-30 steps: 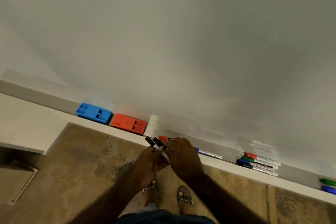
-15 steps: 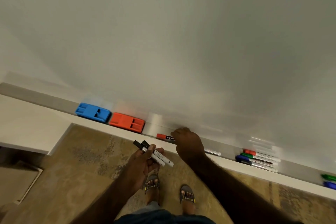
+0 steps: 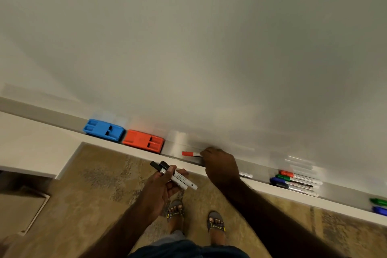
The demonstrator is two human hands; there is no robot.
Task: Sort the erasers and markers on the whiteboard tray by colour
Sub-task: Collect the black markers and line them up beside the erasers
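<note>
My left hand holds two black-capped markers below the whiteboard tray. My right hand rests in the tray with its fingers closed on the white barrel of a red-capped marker. The end of another marker pokes out to the right of that hand; its cap is hidden. A blue eraser and a red eraser sit side by side at the tray's left. Red, green, blue and black markers lie bunched further right.
A green marker and a blue marker lie at the tray's far right edge of view. The whiteboard fills the upper frame. A white ledge lies left. My sandalled feet stand on patterned brown floor.
My left hand drew back from the tray with the two black markers. My right hand reached up into the tray and closed on the red-capped marker.
</note>
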